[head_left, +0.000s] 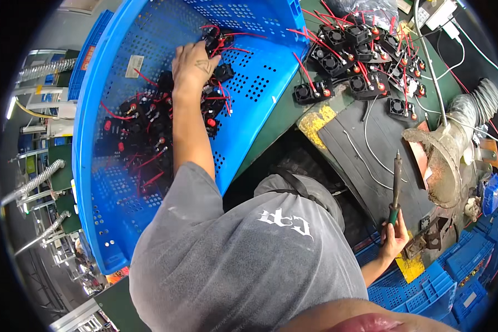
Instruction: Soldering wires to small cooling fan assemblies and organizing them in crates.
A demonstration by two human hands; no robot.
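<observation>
Head view: nearest the camera, the person's grey shirt [249, 254] fills the lower middle of the frame. At lower right, the right hand [394, 240] is wrapped around the green handle of a soldering iron [395, 191], whose metal tip points toward the top of the frame. The two hands are well apart. Beyond the iron, right of centre, lies a dark mat [337, 133], with an exhaust funnel [445, 160] beside it. At upper left, the left hand [193, 69] reaches into a large blue crate [274, 52] and lies over black fan units [149, 122] with red wires [243, 34]; its fingertips are hidden, so whether they grip one cannot be told. Farther off, at upper right, a second heap of fan units [365, 52] covers part of the green worktop [265, 148].

Handling, as judged: each unit is best taken by its frame, since pulling a wire may strain its connection. Tangled wires should be freed before any lift. The iron should be presumed hot, its tip held clear of wires, crate and shirt
</observation>
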